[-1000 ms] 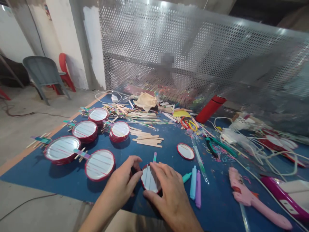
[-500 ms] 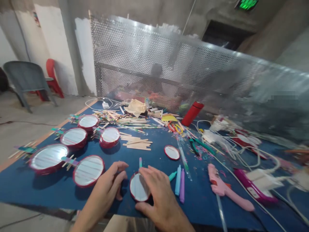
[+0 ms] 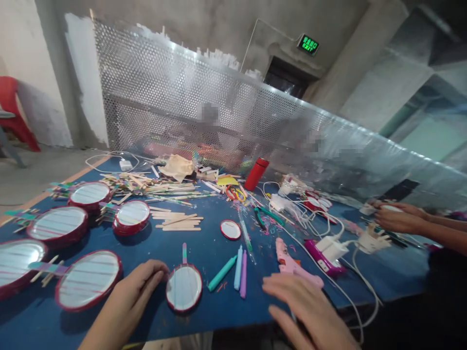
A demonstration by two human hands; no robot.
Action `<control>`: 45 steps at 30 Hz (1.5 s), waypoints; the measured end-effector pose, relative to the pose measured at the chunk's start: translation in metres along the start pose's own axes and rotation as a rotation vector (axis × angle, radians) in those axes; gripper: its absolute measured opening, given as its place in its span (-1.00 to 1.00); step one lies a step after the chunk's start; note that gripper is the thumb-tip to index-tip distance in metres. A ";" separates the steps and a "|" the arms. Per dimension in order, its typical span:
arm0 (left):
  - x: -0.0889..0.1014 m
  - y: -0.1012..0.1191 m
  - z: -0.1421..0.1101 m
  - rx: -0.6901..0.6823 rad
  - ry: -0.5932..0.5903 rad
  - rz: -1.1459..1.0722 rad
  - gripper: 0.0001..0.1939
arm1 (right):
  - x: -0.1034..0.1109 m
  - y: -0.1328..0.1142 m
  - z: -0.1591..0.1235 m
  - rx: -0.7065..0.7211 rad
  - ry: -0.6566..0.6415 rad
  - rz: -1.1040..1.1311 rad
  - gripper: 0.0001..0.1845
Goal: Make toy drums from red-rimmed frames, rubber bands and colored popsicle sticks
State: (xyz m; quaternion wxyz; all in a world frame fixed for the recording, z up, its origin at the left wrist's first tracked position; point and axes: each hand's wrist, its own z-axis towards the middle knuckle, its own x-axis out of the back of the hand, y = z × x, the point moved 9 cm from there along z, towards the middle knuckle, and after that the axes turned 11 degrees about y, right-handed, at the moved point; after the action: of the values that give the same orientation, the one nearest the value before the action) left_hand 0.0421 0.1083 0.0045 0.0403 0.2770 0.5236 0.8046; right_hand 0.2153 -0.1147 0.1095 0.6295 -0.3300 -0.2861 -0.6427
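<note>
A small round white disc with a red rim (image 3: pixel 184 288) lies on the blue table, a purple-and-green stick (image 3: pixel 184 253) jutting from its far side. Beside its left edge rests my left hand (image 3: pixel 140 289), fingers loosely extended and close together; whether they touch the rim I cannot tell. My right hand (image 3: pixel 301 304) hovers over the pink hot glue gun (image 3: pixel 282 255), fingers spread and holding nothing, covering part of the gun. Between the hands lie a green marker (image 3: pixel 222 273), a blue marker (image 3: pixel 238 267) and a purple marker (image 3: pixel 243 274).
Several banjo-like discs with sticks (image 3: pixel 89 280) stand at the left. Behind are wooden craft sticks (image 3: pixel 180 222), a loose red-rimmed disc (image 3: pixel 230 230) and a red bottle (image 3: pixel 257 174). White cables run from a purple power strip (image 3: pixel 321 257). Another person's hands (image 3: pixel 397 216) work at far right.
My right hand has let go of the disc and moved right to the glue gun. My left hand stays near the disc. The view has turned right, bringing another person's arms into sight.
</note>
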 end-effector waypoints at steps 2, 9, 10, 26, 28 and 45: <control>-0.002 0.001 0.005 0.019 -0.011 0.014 -0.73 | -0.011 0.022 0.024 -0.058 -0.109 -0.080 -0.78; -0.001 0.004 0.003 0.017 0.216 0.112 -0.72 | -0.125 0.082 0.096 -0.138 -0.512 -0.301 -0.82; 0.002 0.004 -0.001 -0.016 0.280 0.123 -0.72 | -0.139 0.086 0.101 -0.138 -0.541 -0.322 -0.79; 0.012 0.027 -0.021 -0.326 0.354 0.130 -0.86 | -0.148 0.041 0.106 -0.094 -0.494 -0.247 -0.75; 0.009 0.025 -0.019 -0.355 0.313 0.132 -0.78 | -0.139 -0.010 0.099 0.041 -0.465 -0.117 -0.87; 0.003 0.012 -0.016 -0.157 0.263 0.061 -0.54 | -0.093 -0.066 0.049 0.209 0.022 0.141 -0.77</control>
State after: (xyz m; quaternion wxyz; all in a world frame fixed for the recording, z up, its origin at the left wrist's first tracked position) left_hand 0.0342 0.0907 0.0118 -0.0314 0.1811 0.4512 0.8733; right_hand 0.1515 -0.0159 0.0703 0.7071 -0.2748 -0.3207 -0.5672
